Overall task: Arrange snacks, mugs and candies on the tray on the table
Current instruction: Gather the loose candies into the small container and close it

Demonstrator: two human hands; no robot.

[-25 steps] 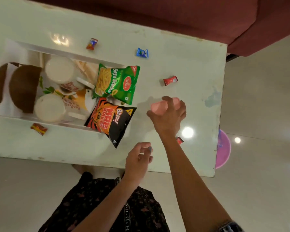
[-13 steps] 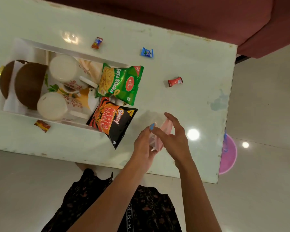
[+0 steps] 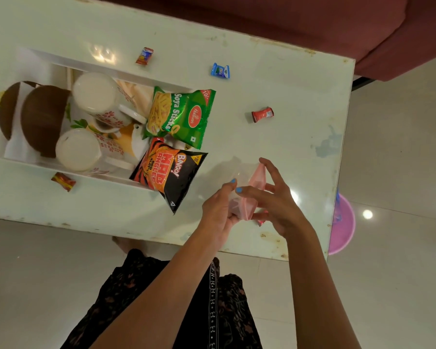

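Both hands hold a small pink container with a clear lid above the table's near right part. My left hand grips its lower end; my right hand pinches its upper side with the fingers spread. The white tray on the left holds two white mugs, two brown bowls, a green Soya Sticks packet and a black Bingo packet that hangs over the tray's rim. Candies lie loose on the table: a blue candy, a red candy, a red and blue candy and an orange candy.
Another small red candy peeks out under my right hand. The pale table ends at its edge just right of my hands. A maroon sofa runs behind the table. A pink basin sits on the floor at right.
My right hand lifted the pink container off the table and brought it nearer. My left hand came up and took hold of its lower end.
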